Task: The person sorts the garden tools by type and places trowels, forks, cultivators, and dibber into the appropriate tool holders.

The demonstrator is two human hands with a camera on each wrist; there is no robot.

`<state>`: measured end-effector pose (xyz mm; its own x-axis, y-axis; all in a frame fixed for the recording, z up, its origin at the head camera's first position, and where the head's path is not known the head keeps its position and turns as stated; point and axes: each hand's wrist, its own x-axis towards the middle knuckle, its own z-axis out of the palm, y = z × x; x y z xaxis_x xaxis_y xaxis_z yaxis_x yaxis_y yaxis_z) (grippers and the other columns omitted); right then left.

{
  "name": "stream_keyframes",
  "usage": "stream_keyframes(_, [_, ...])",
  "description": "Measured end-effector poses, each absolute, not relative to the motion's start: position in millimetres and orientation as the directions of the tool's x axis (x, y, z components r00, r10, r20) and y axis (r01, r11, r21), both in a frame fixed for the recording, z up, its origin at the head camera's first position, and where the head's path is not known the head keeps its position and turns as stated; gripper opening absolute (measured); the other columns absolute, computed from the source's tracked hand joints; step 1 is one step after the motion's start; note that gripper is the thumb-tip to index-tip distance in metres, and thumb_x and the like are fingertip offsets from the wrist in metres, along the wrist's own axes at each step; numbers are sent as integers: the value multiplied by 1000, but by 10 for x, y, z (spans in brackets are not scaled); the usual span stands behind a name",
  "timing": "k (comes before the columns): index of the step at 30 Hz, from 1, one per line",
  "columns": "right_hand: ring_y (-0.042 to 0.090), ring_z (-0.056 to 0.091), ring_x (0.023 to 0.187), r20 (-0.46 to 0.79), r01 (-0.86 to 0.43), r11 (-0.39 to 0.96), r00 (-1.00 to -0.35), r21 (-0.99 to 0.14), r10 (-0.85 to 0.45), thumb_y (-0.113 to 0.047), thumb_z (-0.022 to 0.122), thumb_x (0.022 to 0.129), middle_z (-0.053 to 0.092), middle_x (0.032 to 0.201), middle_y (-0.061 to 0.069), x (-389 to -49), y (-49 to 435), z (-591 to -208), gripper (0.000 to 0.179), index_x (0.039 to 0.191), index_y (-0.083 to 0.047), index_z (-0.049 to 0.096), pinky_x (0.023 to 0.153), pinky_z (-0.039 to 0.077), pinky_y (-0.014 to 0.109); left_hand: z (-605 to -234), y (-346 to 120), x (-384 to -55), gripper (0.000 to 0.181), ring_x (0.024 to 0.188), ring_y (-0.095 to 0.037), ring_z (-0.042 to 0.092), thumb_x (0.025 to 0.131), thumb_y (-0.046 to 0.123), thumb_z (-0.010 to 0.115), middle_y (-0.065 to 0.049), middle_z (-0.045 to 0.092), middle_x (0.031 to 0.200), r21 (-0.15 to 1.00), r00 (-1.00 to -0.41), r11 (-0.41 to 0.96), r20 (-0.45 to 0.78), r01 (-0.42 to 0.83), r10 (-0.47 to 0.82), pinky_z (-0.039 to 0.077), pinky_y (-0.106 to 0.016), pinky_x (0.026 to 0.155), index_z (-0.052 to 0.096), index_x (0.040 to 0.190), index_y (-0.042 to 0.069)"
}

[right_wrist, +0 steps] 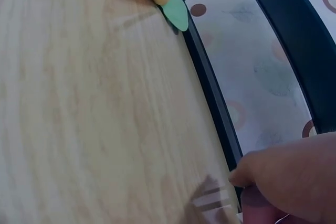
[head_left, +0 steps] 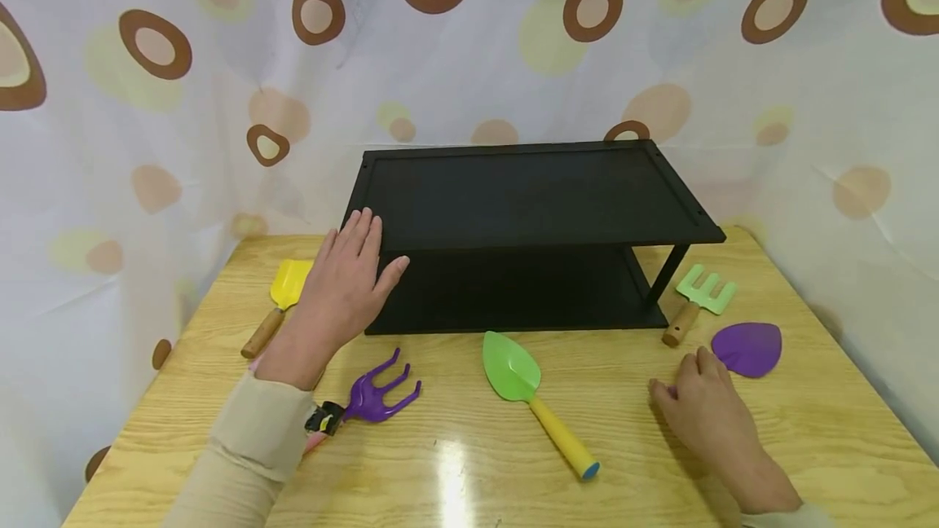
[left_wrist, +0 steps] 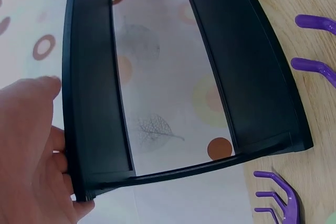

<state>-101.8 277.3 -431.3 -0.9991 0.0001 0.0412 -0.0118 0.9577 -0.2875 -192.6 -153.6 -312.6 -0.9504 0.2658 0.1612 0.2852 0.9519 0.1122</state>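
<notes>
My left hand (head_left: 341, 288) rests on the left end of a black two-tier rack (head_left: 513, 194), fingers straight and thumb spread along its front edge. In the left wrist view, the fingers touch the rack's upper panel (left_wrist: 97, 77). On the table at the right, my right hand (head_left: 711, 422) has its fingers curled at the narrow end of a purple trowel (head_left: 750, 349). The hand covers the trowel's handle, and a bit of purple shows by the thumb. A green hand fork (head_left: 707, 292) with a wooden handle lies just beyond it.
A green trowel (head_left: 511, 369) with a yellow handle lies in front of the rack. A purple claw fork (head_left: 374, 393) is by the left forearm, and a yellow shovel (head_left: 289, 282) sits at the left. A patterned curtain (head_left: 469, 63) hangs behind the wooden table (head_left: 396, 479).
</notes>
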Motion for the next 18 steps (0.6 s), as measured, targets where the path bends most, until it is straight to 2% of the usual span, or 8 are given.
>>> stream_keyframes(3, [65, 28, 130, 64, -30, 947, -998, -319, -10, -17, 54, 96, 25, 139, 54, -998, 2811, -4340, 42, 102, 25, 50, 108, 28, 72, -3126, -1510, -1945, 75, 155, -34, 8, 104, 50, 35, -18, 14, 166, 109, -953, 955, 160, 276, 257, 5, -53, 126, 16, 157, 0])
stream_keyframes(7, [69, 20, 132, 96, -48, 943, -995, -330, -17, -13, 50, 97, 18, 138, 59, -964, 2853, -4399, 49, 112, 33, 42, 113, 19, 71, -3132, -1489, -1973, 71, 155, -34, 9, 106, 47, 33, -20, 19, 164, 82, -952, 959, 173, 271, 254, 5, -52, 126, 20, 156, -1])
stream_keyframes(12, [70, 27, 126, 226, -103, 962, -973, -254, -44, -7, 52, 93, 31, 127, 59, -908, 2879, -4502, 47, 110, 35, 38, 111, 21, 72, -3161, -1488, -1998, 68, 154, -35, 14, 106, 45, 33, -21, 23, 163, 61, -946, 959, 190, 278, 262, 9, -52, 126, 24, 155, -2])
stream_keyframes(18, [71, 31, 123, 341, -140, 971, -938, -193, -67, 5, 53, 86, 32, 124, 59, -856, 2897, -4585, 47, 115, 37, 34, 110, 24, 71, -3185, -1486, -2023, 67, 153, -34, 20, 106, 46, 34, -20, 28, 161, 31, -927, 955, 252, 294, 277, 14, -51, 125, 29, 154, -2])
